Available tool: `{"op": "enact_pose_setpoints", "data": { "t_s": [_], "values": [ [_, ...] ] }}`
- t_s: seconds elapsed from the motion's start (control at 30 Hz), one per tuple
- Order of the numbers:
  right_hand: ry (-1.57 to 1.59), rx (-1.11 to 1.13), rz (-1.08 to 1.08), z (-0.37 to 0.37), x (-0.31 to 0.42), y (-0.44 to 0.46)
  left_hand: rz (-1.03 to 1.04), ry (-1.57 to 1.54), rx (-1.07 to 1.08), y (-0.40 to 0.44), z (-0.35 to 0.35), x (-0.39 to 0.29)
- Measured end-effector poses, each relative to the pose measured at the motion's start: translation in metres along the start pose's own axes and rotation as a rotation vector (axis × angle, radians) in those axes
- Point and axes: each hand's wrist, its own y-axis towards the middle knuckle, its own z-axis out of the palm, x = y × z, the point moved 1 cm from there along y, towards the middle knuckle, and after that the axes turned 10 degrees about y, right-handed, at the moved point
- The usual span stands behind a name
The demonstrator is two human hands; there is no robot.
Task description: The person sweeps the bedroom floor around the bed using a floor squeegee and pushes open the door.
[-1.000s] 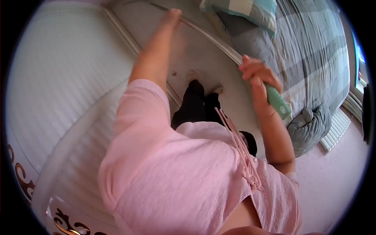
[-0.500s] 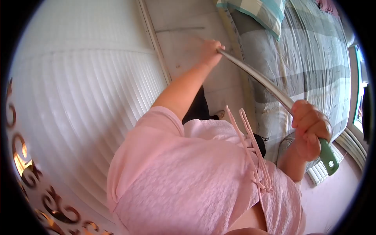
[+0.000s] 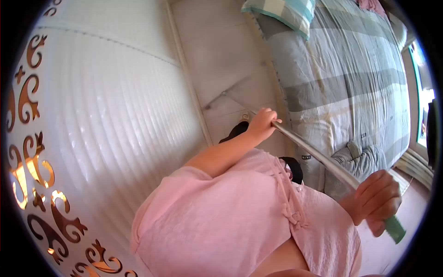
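The left hand is closed around the middle stretch of a metal pole. The right hand grasps the same pole near its upper end, fingers wrapped round, with a green grip sticking out below the fist. The pole slants across the front of the body, from the right hand beside the hip down past the left hand to the floor. At its far end is a thin crosswise bar, blurred, over the pale tiles; whether it touches them I cannot tell.

A foot shows just beyond the left hand, on the floor. The person wears a pink shirt with cords hanging at the front.

The floor strip under the bar runs between a ridged white panel on the left and a bed on the right. Brown scrollwork runs along the panel's outer edge. The bed has a grey striped cover; a checked pillow with a teal border lies at its far left corner, and a pink cloth sits farther right. A grey bundle rests by the bed's near edge, just beyond the pole.
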Motion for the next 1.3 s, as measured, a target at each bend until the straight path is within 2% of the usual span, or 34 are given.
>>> {"op": "enact_pose_setpoints", "data": {
  "t_s": [0.07,0.13,0.23,0.27,0.33,0.4,0.47,0.57,0.67,0.8,0.9,0.93,1.17,1.3],
  "values": [
    [-0.124,-0.372,-0.292,0.035,-0.026,-0.001,-0.046,0.043,-0.072,0.013,0.003,0.014],
    [-0.247,-0.499,-0.396,0.052,-0.066,-0.009,-0.188,-0.029,-0.117,0.05,-0.021,0.028],
    [-0.382,-0.283,-0.026,0.032,-0.12,-0.012,-0.105,0.046,-0.393,0.12,-0.038,0.079],
    [-0.406,-0.306,0.021,0.026,-0.147,-0.02,-0.02,0.153,-0.426,0.141,-0.028,0.109],
    [-0.429,-0.313,0.05,0.012,-0.19,-0.028,0.126,0.281,-0.366,0.175,0.002,0.17],
    [-0.416,-0.402,-0.008,0.016,-0.19,-0.047,0.219,0.454,-0.225,0.189,0.007,0.161],
    [-0.385,-0.504,-0.027,0.028,-0.166,-0.061,0.23,0.668,0.02,0.179,0.019,0.134],
    [-0.313,-0.641,-0.014,0.049,-0.115,-0.1,0.351,0.464,0.058,0.134,0.049,0.085],
    [-0.342,-0.691,-0.02,0.081,-0.061,-0.143,0.42,0.387,0.065,0.073,0.096,0.057],
    [-0.37,-0.713,0.054,0.152,0.015,-0.215,0.388,0.305,0.151,-0.042,0.132,-0.011],
    [-0.386,-0.391,0.009,0.196,0.055,-0.268,0.389,0.371,0.22,-0.123,0.153,-0.039],
    [-0.384,-0.396,0.022,0.213,0.065,-0.286,0.396,0.386,0.241,-0.145,0.159,-0.044],
    [-0.402,-0.847,0.064,0.302,0.147,-0.363,0.413,0.346,0.448,-0.269,0.189,-0.107],
    [-0.461,-0.913,0.037,0.33,0.19,-0.365,0.525,0.335,0.549,-0.315,0.199,-0.135]
  ]
}}
